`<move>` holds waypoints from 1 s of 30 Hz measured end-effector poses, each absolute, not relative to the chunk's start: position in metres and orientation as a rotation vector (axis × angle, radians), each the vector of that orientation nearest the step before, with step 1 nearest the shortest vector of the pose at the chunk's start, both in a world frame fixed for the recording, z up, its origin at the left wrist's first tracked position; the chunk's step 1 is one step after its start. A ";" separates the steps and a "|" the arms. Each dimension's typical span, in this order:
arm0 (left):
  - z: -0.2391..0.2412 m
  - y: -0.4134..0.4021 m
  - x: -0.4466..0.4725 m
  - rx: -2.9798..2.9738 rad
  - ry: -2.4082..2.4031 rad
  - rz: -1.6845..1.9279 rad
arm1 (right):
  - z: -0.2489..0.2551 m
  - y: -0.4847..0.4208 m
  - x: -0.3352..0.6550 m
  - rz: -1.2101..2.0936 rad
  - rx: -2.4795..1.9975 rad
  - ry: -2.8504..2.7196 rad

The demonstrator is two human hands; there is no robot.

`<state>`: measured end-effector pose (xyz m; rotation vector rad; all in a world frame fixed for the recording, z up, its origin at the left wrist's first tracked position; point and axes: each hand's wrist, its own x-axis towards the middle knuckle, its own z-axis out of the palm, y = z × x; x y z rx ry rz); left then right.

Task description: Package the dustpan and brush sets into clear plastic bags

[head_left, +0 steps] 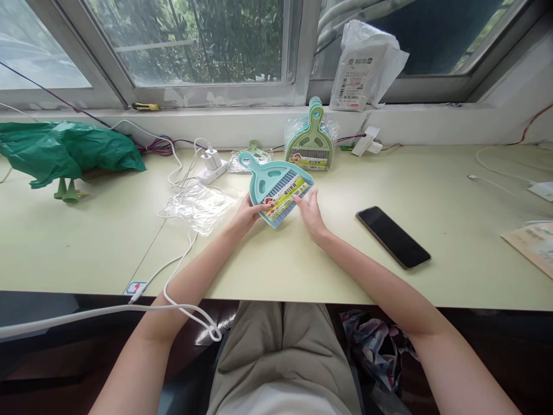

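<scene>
A teal mini dustpan [270,176] with a brush and a green-yellow label tucked in it lies tilted on the pale table [302,259]. My left hand [248,212] grips its lower left edge. On the dustpan's right side, my right hand [310,212] pinches the label end with its fingertips. A crumpled clear plastic bag [201,206] lies just left of my left hand. Further back, a stack of wrapped green dustpan sets [310,141] leans against the sill.
A black phone [393,237] lies face up to the right. A white charger and cables [210,167] run across the left side and over my left arm. A green plastic bag [64,150] sits far left. A white parcel [365,66] stands on the window sill.
</scene>
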<state>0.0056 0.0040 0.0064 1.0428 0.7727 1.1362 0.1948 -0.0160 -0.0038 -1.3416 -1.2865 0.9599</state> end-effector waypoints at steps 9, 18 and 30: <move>0.006 0.006 0.006 1.034 0.772 1.093 | -0.007 -0.017 0.192 1.363 -1.013 -0.970; 0.005 0.007 0.005 1.045 0.771 1.121 | -0.009 -0.016 0.192 1.371 -1.013 -0.953; 0.004 0.007 0.004 1.049 0.787 1.127 | -0.006 -0.017 0.193 1.394 -0.968 -0.989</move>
